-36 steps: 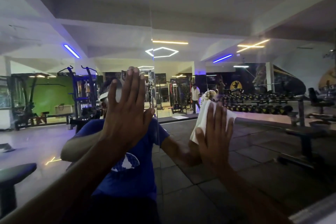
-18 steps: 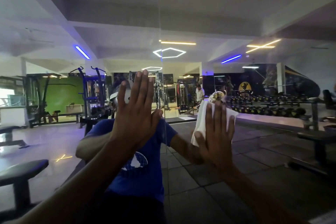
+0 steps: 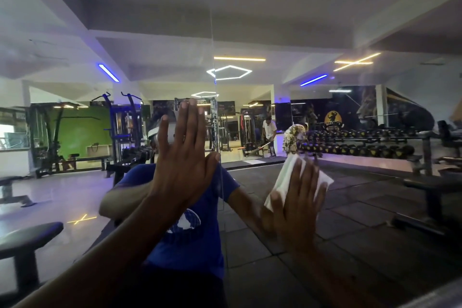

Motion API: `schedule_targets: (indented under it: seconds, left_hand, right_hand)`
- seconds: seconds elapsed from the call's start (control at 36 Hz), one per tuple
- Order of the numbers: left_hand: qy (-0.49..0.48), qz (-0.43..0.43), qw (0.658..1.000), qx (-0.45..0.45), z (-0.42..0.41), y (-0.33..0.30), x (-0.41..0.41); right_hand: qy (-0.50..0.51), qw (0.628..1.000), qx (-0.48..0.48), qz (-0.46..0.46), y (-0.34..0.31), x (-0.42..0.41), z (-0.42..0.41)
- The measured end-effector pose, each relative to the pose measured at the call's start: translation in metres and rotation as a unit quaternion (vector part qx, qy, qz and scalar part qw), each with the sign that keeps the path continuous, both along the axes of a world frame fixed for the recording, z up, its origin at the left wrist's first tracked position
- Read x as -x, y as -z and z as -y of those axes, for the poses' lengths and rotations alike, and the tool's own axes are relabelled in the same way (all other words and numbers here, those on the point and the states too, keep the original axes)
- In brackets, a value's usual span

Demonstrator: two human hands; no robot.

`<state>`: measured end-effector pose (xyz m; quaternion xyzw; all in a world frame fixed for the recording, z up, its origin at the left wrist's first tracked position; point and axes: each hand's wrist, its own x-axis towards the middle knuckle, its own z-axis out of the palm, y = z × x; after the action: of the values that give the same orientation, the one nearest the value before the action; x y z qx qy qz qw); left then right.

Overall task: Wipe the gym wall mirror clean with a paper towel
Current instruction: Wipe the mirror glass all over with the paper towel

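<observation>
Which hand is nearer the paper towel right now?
Right. The right hand presses flat on the paper towel against the mirror; the left hand is apart, off to its left.

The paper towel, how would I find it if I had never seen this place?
Start at the big wall mirror that fills the view, with the gym reflected in it. Two hands lie flat on the glass: find the right hand, lower than the bare left hand. The paper towel is the white folded sheet pressed under its straight fingers, the only white thing on the glass.
</observation>
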<state>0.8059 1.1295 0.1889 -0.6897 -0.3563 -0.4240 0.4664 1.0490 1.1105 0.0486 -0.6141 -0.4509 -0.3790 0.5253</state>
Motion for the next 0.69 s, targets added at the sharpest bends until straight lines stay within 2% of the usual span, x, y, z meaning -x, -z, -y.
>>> schedule_targets:
  seconds: [0.19, 0.28, 0.42, 0.47, 0.53, 0.64, 0.69]
  left_hand:
    - [0.0, 0.012, 1.0, -0.007, -0.002, 0.003, -0.005]
    - [-0.006, 0.008, 1.0, -0.009, -0.004, 0.004, -0.005]
    - [-0.009, 0.015, 1.0, -0.001, -0.004, 0.002, -0.007]
    - [-0.01, 0.014, 1.0, 0.003, -0.002, 0.001, -0.006]
    - [-0.009, 0.013, 1.0, 0.005, -0.001, 0.001, -0.006]
    - [-0.005, 0.013, 1.0, 0.002, -0.001, 0.002, -0.005]
    - [-0.002, 0.012, 1.0, 0.0, -0.001, 0.003, -0.005]
  right_hand:
    - [0.017, 0.997, -0.044, -0.056, -0.21, -0.026, -0.014]
    - [0.031, 0.997, -0.066, -0.024, -0.198, -0.024, -0.017]
    - [0.023, 0.999, -0.026, -0.003, -0.065, -0.005, -0.008]
    - [0.03, 1.0, -0.002, -0.008, -0.039, -0.004, -0.006]
    - [0.03, 0.999, -0.005, -0.023, -0.058, -0.007, -0.007]
    - [0.024, 0.996, -0.031, -0.082, -0.172, -0.011, -0.014]
    - [0.019, 0.996, -0.04, -0.084, -0.207, -0.013, -0.016]
